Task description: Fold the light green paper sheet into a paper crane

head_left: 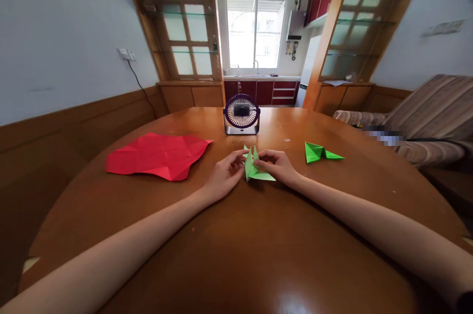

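Observation:
Between my hands is a light green folded paper piece [253,171], with pointed flaps standing up and one flap spread to the right. My left hand [227,174] pinches its left side with curled fingers. From the right, my right hand [277,163] grips the paper between thumb and fingers. A brighter green folded paper piece [314,153] lies on the table to the right of my right hand. Left of my left hand lies a large red sheet of paper [158,156], creased and with uneven edges.
A small round desk fan [242,114] stands on the brown wooden table [254,250], just beyond my hands. A striped armchair [424,112] is at the right. Behind the table are wooden cabinets with glass shelves and a kitchen window [254,33].

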A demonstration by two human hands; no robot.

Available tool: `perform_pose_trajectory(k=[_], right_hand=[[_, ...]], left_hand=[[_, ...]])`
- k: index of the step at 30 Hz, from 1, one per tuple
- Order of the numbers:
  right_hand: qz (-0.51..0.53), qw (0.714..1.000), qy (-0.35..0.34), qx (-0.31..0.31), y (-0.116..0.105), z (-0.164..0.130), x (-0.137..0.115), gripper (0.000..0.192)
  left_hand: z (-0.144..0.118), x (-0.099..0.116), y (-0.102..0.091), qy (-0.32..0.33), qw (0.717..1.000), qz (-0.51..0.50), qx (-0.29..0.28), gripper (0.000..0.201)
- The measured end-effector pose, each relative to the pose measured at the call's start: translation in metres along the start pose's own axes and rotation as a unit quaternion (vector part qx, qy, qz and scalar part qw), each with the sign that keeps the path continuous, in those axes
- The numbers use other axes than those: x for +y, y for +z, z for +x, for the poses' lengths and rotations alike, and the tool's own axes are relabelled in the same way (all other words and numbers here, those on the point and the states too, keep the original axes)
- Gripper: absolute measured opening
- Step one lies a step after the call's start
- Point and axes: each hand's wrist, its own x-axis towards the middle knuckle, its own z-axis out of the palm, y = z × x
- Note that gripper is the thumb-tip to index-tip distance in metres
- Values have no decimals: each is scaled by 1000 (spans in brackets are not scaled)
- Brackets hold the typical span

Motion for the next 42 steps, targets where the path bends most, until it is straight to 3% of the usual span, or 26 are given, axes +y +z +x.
perform_pose_trajectory(k=[4, 11, 18, 27, 37, 42], right_hand=[[-34, 999, -14, -1, -1, -3, -5, 24], [-172, 978, -115, -25, 2, -8, -16, 24], [-183, 975, -124, -27, 4, -10, -19, 24], [-187, 972, -134, -40, 4, -11, -19, 22], [-159, 979, -117, -48, 16, -17, -28, 23], [-180, 975, -124, -26, 18, -18, -27, 26]], left_hand=[[-1, -1, 0, -2, 1000, -14, -8, 35], [-2, 2, -1, -4, 1000, -16, -10, 32], [0, 6, -4, 78, 997, 10, -2, 45], [0, 6, -8, 81, 996, 7, 36, 25], [6, 18, -17, 119, 992, 27, 25, 5], [4, 14, -16, 45, 999, 4, 14, 3]])
